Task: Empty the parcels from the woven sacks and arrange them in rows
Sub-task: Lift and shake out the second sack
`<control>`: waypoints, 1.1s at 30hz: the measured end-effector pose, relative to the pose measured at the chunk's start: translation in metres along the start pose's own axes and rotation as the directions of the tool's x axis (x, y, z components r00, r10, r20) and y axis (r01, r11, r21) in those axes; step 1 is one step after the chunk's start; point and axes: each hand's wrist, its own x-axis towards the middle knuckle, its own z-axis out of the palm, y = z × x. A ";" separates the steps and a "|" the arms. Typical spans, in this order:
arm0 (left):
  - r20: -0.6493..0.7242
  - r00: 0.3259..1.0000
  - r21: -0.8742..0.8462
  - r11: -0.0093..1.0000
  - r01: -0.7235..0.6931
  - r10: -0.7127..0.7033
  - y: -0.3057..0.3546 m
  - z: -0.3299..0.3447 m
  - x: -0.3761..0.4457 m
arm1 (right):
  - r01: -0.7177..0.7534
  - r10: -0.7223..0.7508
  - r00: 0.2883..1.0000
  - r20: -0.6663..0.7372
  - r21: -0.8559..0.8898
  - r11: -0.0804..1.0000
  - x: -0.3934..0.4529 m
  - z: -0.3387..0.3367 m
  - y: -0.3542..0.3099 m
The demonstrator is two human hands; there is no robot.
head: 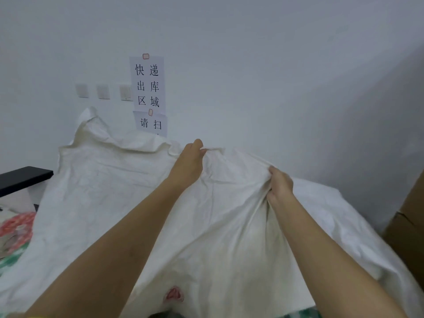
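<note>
A large white woven sack point(103, 193) is lifted up in front of me and fills most of the view. My left hand point(190, 161) pinches the sack's upper edge near the middle. My right hand point(278, 187) grips a bunched fold of the same sack lower and to the right. The cloth hangs creased between both hands, with a red mark point(174, 294) near its bottom. No parcels show; whatever lies under or inside the sack is hidden.
A white wall stands close behind, with a paper sign point(148, 88) and switch plates point(103, 91). A black shelf edge point(23, 177) juts in at left above a red and green patterned surface point(13, 228). A brown cardboard box point(408, 226) stands at right.
</note>
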 end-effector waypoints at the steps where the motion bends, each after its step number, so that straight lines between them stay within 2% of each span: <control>1: -0.021 1.000 0.003 1.000 0.002 -0.002 0.004 -0.003 0.002 | 0.038 -0.038 0.999 0.006 -0.008 0.999 0.000 0.004 -0.011; 5: -0.081 0.996 -0.046 0.999 0.026 -0.030 0.026 -0.018 0.012 | 0.218 -0.218 0.976 0.012 -0.039 0.975 -0.007 0.022 -0.062; 9: 0.035 0.988 -0.141 0.978 0.155 -0.152 0.046 -0.027 0.019 | 0.388 -0.387 0.920 0.055 -0.010 0.921 -0.021 0.040 -0.115; 11: 0.089 0.981 -0.119 0.976 0.182 -0.172 0.050 -0.029 0.023 | 0.471 -0.468 0.879 0.093 -0.009 0.882 -0.028 0.048 -0.138; 17: 0.123 0.954 -0.118 0.951 0.286 -0.272 0.061 -0.029 0.026 | 0.705 -0.682 0.699 0.215 -0.051 0.707 -0.055 0.067 -0.183; 22: 0.116 0.945 -0.137 0.938 0.319 -0.305 0.063 -0.010 0.010 | 0.808 -0.748 0.570 0.340 -0.068 0.585 -0.067 0.077 -0.190; 26: 0.278 0.906 -0.003 0.943 0.333 -0.319 0.043 0.010 -0.007 | 0.839 -0.733 0.521 0.437 -0.104 0.535 -0.068 0.075 -0.168; 28: 0.465 0.823 0.119 0.945 0.306 -0.325 0.028 0.016 -0.021 | 0.855 -0.708 0.501 0.498 -0.159 0.494 -0.063 0.068 -0.138; 29: 0.559 0.759 0.186 0.943 0.277 -0.333 0.023 0.016 -0.028 | 0.864 -0.684 0.489 0.540 -0.191 0.467 -0.063 0.064 -0.119; 31: 0.692 0.605 0.338 0.917 0.211 -0.394 0.011 0.018 -0.043 | 0.882 -0.611 0.459 0.645 -0.251 0.398 -0.058 0.052 -0.069; 33: 0.755 0.414 0.504 0.854 0.129 -0.508 0.001 0.014 -0.055 | 0.876 -0.498 0.470 0.729 -0.314 0.367 -0.052 0.037 -0.014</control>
